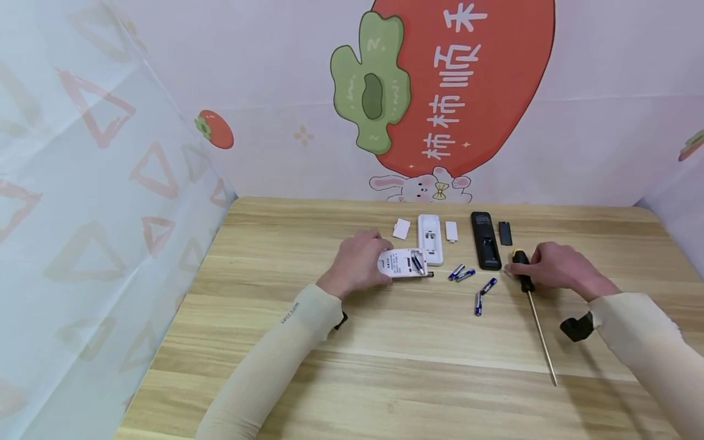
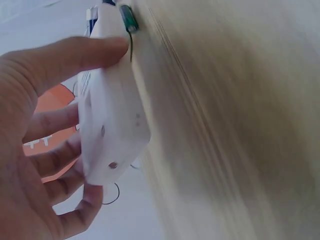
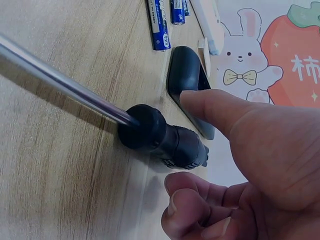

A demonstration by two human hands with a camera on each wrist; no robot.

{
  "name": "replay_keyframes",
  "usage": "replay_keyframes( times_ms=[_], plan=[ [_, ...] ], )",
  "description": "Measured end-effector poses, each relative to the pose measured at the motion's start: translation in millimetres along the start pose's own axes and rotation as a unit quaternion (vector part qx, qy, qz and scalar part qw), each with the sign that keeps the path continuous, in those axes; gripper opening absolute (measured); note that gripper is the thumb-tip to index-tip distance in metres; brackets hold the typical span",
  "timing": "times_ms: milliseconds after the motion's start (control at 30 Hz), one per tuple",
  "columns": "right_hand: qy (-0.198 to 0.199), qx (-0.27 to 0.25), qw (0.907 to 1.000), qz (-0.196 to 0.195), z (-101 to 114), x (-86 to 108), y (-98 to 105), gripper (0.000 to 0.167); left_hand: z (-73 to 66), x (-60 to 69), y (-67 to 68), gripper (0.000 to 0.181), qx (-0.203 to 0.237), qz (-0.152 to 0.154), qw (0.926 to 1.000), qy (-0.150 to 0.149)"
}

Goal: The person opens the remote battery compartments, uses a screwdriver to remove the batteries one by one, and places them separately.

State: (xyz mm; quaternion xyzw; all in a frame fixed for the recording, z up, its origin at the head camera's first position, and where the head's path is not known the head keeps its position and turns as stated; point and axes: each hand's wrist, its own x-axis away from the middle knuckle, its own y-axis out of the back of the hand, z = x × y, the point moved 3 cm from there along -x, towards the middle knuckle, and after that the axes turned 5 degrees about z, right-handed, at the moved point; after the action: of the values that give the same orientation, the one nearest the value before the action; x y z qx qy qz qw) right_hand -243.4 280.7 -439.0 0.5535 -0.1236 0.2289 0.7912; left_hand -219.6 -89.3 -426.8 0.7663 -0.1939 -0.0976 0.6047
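Observation:
In the head view my left hand (image 1: 360,261) grips a white remote control (image 1: 393,263), back side up, by its left end. Batteries (image 1: 418,264) show in its open compartment, one lying askew. Close under its edge is a green battery (image 2: 129,19), seen in the left wrist view. My right hand (image 1: 561,266) is around the black handle of a long screwdriver (image 1: 541,333) lying on the table. In the right wrist view, thumb and loosely bent fingers stand either side of the handle (image 3: 182,145), with a visible gap.
Behind lie a slim white remote (image 1: 430,253), a black remote (image 1: 483,229), two white covers (image 1: 401,228) (image 1: 451,231) and a black cover (image 1: 505,233). Several blue-and-silver batteries (image 1: 478,304) lie between the hands. A printed cloth wall (image 1: 286,165) borders the wooden table (image 1: 385,391).

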Motion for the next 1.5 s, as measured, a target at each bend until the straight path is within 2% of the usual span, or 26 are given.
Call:
replay_keyframes(
  times_ms=[133, 300, 600, 833, 1100, 1333, 1500],
  plan=[
    [-0.004, 0.001, 1.0, -0.002, 0.2, 0.7, -1.4, 0.056, 2.0, -2.8, 2.0, 0.059, -0.045, -0.031, 0.9984, 0.011],
    [-0.007, 0.002, 1.0, -0.002, -0.6, 0.0, -4.3, 0.057, 2.0, -6.3, 1.1, 0.056, -0.092, -0.052, 0.9943, 0.012],
    [-0.007, 0.003, 0.9999, -0.007, -2.4, -0.6, -6.9, 0.059, 1.2, -6.8, 0.0, 0.047, -0.181, -0.097, 0.9786, -0.006],
    [-0.004, 0.007, 0.9999, -0.006, -1.9, -0.7, -7.4, 0.058, 2.1, -4.4, 0.0, 0.045, -0.208, -0.133, 0.9686, -0.028],
    [0.001, 0.006, 1.0, -0.007, -1.0, -0.1, -7.4, 0.058, 1.4, -2.3, -1.6, 0.029, -0.234, -0.183, 0.9519, -0.076],
    [-0.001, 0.001, 1.0, -0.006, -1.3, 0.4, -8.0, 0.058, 1.3, -1.4, -2.4, 0.023, -0.24, -0.195, 0.9476, -0.08],
    [-0.003, 0.001, 1.0, -0.007, -0.4, 1.0, -8.4, 0.058, 2.7, -0.9, -3.0, 0.022, -0.241, -0.211, 0.9424, -0.096]
  ],
)
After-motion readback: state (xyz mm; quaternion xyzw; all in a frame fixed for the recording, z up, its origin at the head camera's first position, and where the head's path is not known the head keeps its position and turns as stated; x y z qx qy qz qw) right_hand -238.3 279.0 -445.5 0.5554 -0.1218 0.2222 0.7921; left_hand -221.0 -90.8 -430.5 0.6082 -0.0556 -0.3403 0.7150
